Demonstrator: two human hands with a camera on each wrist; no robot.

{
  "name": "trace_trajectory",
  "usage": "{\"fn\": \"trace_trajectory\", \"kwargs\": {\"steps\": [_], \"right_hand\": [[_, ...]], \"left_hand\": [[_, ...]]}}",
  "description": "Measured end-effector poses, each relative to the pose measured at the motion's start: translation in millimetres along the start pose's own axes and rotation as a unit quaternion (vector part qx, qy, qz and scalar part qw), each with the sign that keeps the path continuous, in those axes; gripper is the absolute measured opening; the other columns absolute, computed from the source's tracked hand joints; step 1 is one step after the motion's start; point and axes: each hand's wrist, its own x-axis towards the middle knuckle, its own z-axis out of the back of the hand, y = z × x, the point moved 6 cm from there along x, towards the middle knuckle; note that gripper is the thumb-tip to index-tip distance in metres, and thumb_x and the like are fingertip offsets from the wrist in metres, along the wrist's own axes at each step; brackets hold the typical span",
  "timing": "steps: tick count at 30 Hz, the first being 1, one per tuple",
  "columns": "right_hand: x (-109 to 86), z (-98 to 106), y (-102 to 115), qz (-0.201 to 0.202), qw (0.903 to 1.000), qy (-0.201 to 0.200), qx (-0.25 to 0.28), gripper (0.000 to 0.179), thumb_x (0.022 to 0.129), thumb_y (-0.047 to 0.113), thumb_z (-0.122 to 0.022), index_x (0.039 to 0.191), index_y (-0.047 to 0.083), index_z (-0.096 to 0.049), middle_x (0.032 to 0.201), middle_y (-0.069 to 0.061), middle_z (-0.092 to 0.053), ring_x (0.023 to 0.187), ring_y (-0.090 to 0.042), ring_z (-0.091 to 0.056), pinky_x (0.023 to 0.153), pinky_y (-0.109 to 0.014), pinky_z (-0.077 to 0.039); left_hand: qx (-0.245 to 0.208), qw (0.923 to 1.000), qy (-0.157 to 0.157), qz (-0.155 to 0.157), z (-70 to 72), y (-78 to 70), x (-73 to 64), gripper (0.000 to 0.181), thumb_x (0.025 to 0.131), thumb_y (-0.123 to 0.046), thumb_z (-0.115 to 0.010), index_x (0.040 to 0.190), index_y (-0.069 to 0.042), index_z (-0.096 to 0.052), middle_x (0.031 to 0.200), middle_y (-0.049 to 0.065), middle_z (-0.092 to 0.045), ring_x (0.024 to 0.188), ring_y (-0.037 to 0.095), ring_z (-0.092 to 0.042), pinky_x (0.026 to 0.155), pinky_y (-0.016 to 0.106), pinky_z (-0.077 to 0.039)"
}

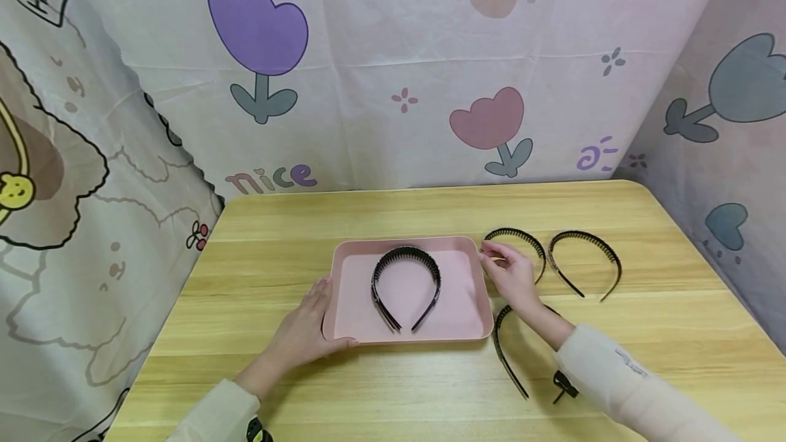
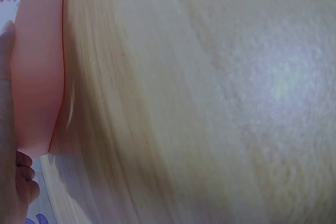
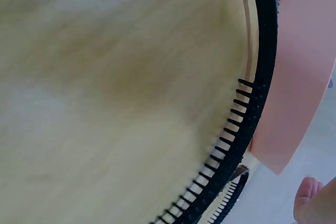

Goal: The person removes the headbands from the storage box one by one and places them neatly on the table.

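A pink tray (image 1: 467,305) lies in the middle of the wooden table, with a black toothed headband (image 1: 405,278) inside it. My left hand (image 1: 319,319) holds the tray's near left corner, fingers along the left rim and thumb on the front edge. The left wrist view shows the tray wall (image 2: 37,77) beside my palm (image 2: 16,182). Just right of the tray, my right hand (image 1: 491,254) pinches the left leg of a second black headband (image 1: 522,232). In the right wrist view this headband (image 3: 257,93) lies close against the tray's side (image 3: 304,66).
Another black headband (image 1: 583,258) lies further right. A third (image 1: 510,353) lies near the front, partly under my right forearm. The wooden table (image 1: 368,210) is bounded by printed cloth walls at the back and on both sides.
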Motion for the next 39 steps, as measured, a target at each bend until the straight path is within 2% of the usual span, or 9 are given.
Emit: {"fn": "trace_trajectory", "kwargs": {"steps": [2,5,12,15,18,24,32,35,39], "right_hand": [[2.0,-4.5,-0.1,-0.003,1.0,0.003,-0.002,0.027,0.082,-0.006,-0.063,0.108,-0.016,-0.061,0.099,-0.033,-0.063,0.078,0.011,-0.054,0.07,-0.005,-0.048],[5.0,-11.9,-2.2,-0.018,0.9998,0.01,-0.008,0.029,0.082,-0.004,-0.065,0.109,-0.013,-0.062,0.101,-0.031,-0.063,0.079,0.007,-0.056,0.071,-0.006,-0.048],[10.4,-31.9,-5.9,-0.028,0.9979,0.042,-0.04,0.032,0.081,0.0,-0.067,0.111,-0.009,-0.063,0.101,-0.026,-0.065,0.082,-0.019,-0.064,0.07,-0.007,-0.048],[11.7,-40.9,-6.3,-0.029,0.9974,0.055,-0.036,0.033,0.08,0.0,-0.067,0.112,-0.008,-0.063,0.101,-0.026,-0.065,0.083,-0.026,-0.064,0.07,-0.009,-0.05],[12.4,-49.8,-6.5,-0.012,0.9971,0.065,-0.037,0.033,0.08,-0.001,-0.068,0.111,-0.009,-0.063,0.101,-0.027,-0.064,0.084,-0.032,-0.064,0.071,-0.014,-0.053],[12.1,-66.0,-5.0,0.016,0.9948,0.087,-0.049,0.033,0.079,-0.003,-0.066,0.112,-0.008,-0.063,0.105,-0.025,-0.063,0.086,-0.033,-0.064,0.073,-0.027,-0.057],[12.9,-80.8,-4.9,0.029,0.9882,0.11,-0.103,0.034,0.077,0.0,-0.07,0.109,-0.008,-0.064,0.098,-0.023,-0.067,0.08,-0.03,-0.065,0.066,-0.025,-0.057],[13.5,-83.2,-6.6,0.027,0.9868,0.108,-0.118,0.034,0.076,0.001,-0.071,0.109,-0.006,-0.065,0.1,-0.021,-0.068,0.081,-0.028,-0.065,0.067,-0.025,-0.057],[13.7,-84.5,-8.7,0.022,0.9839,0.107,-0.142,0.033,0.075,0.002,-0.073,0.107,-0.002,-0.068,0.094,-0.018,-0.069,0.077,-0.026,-0.066,0.065,-0.026,-0.057]], "left_hand": [[0.0,1.0,0.0,0.002,0.2,0.1,-0.3,0.115,0.066,-0.066,-0.067,0.143,0.008,-0.023,0.148,0.024,-0.028,0.138,0.037,-0.028,0.104,0.05,-0.039],[0.001,1.0,0.0,0.003,0.2,0.1,-0.4,0.115,0.066,-0.067,-0.067,0.143,0.007,-0.023,0.148,0.024,-0.028,0.138,0.037,-0.028,0.103,0.05,-0.039],[0.004,1.0,-0.004,-0.002,0.1,1.0,0.3,0.116,0.066,-0.068,-0.066,0.144,0.006,-0.023,0.149,0.024,-0.028,0.138,0.037,-0.028,0.103,0.051,-0.039],[0.006,1.0,-0.002,-0.002,0.1,1.4,0.9,0.115,0.066,-0.068,-0.066,0.144,0.005,-0.023,0.149,0.023,-0.028,0.138,0.037,-0.028,0.103,0.05,-0.039],[0.005,1.0,0.001,-0.001,0.3,1.0,1.1,0.115,0.066,-0.067,-0.066,0.144,0.005,-0.023,0.149,0.023,-0.027,0.138,0.037,-0.028,0.102,0.051,-0.04],[0.002,1.0,0.003,-0.001,1.0,-0.6,1.0,0.115,0.066,-0.066,-0.067,0.144,0.005,-0.023,0.149,0.024,-0.027,0.138,0.037,-0.028,0.102,0.052,-0.04],[0.001,1.0,-0.001,-0.001,1.2,-0.5,1.3,0.115,0.066,-0.065,-0.067,0.144,0.006,-0.023,0.149,0.024,-0.028,0.138,0.037,-0.028,0.103,0.052,-0.039],[0.0,1.0,0.001,-0.001,1.2,-0.6,1.3,0.115,0.066,-0.065,-0.068,0.144,0.005,-0.023,0.149,0.024,-0.027,0.138,0.037,-0.028,0.102,0.052,-0.039],[-0.001,1.0,0.003,0.001,1.2,-0.5,0.6,0.115,0.066,-0.066,-0.067,0.144,0.005,-0.023,0.149,0.023,-0.027,0.138,0.037,-0.028,0.103,0.052,-0.039]]}}
